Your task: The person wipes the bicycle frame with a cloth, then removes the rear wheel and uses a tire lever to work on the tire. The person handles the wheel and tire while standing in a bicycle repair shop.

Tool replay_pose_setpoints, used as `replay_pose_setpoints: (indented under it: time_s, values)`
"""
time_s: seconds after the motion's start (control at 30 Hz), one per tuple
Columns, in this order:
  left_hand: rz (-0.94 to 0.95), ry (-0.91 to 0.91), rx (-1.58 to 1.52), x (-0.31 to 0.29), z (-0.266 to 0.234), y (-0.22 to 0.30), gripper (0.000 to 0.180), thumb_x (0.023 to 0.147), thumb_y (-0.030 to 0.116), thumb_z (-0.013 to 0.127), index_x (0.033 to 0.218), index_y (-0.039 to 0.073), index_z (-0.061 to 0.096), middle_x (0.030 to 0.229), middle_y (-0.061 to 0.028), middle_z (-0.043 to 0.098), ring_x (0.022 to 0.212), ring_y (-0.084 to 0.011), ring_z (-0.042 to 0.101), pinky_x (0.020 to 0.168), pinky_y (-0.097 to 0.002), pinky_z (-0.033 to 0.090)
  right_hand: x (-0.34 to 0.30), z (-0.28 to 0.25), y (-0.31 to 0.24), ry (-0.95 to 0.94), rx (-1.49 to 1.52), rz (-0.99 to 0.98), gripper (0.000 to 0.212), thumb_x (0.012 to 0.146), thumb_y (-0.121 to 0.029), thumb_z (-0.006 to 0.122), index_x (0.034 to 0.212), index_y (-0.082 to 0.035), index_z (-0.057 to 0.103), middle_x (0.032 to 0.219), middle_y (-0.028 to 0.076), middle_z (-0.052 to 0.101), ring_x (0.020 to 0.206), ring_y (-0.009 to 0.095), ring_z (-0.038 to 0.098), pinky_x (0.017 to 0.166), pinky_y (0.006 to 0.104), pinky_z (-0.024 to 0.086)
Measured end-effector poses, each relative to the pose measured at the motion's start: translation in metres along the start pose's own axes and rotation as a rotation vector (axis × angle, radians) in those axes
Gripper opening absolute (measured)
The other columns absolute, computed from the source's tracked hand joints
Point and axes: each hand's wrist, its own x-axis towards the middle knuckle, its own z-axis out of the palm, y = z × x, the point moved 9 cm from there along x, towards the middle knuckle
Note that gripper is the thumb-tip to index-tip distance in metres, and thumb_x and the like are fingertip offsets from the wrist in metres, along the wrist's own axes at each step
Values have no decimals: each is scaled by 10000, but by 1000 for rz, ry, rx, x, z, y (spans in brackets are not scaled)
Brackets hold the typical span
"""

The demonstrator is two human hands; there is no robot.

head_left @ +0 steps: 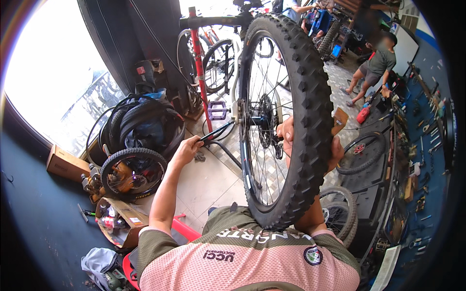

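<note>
A bicycle wheel with a knobby black tire [310, 121] stands upright right before me, mounted in a bike's frame. My left hand [185, 149] is closed round a slim dark-handled tool [217, 131]. The tool's far end reaches the axle area at the left of the hub [259, 119]. My right hand [336, 154] wraps the tire from its right side, with fingertips showing among the spokes; the tire hides part of that hand. A purple platform pedal [218, 110] sits just beyond the tool. Behind the spokes are a brake disc and dark drivetrain parts.
A red repair-stand post [199, 68] rises behind the pedal. Bundled tires [141, 119], a small wheel [133, 173] and an open cardboard box [121, 224] lie at left. On the right are a dark workbench [366, 179] and wall tools. Another person [381, 63] sits at the far right.
</note>
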Motion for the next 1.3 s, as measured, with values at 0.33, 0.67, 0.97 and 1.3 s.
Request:
replay_pose_setpoints:
  time_s: [0.33, 0.67, 0.97, 1.3]
  values:
    - [109, -38, 86, 25, -5, 2, 189, 1007, 187, 689, 1034, 3, 652, 839, -241, 642, 775, -439, 608, 708, -470, 474, 0, 1, -2, -20, -27, 7, 914, 894, -804, 328, 1171, 30, 579, 888, 146, 545, 849, 248, 497, 888, 433, 372]
    - [211, 35, 386, 34, -46, 22, 165, 975, 158, 676, 1046, 9, 680, 959, -188, 672, 967, -412, 656, 845, -470, 524, -7, -3, 7, -4, 59, 162, 964, 893, -813, 298, 1037, 87, 611, 931, 194, 587, 854, 266, 535, 934, 439, 386]
    - [100, -40, 158, 50, -57, 55, 206, 1044, 205, 638, 1041, -2, 638, 883, -156, 634, 849, -286, 618, 821, -394, 507, -7, -32, 18, 43, 57, 111, 933, 930, -773, 308, 997, 89, 660, 897, 188, 623, 936, 321, 548, 941, 447, 409]
    - [-17, 45, 4, 79, 14, 54, 430, 1113, 428, 494, 1255, 25, 446, 1011, -316, 703, 1048, -477, 697, 896, -531, 513, -11, -32, 17, 95, 91, 122, 912, 945, -749, 333, 1031, 98, 662, 918, 202, 640, 923, 318, 569, 919, 448, 428]
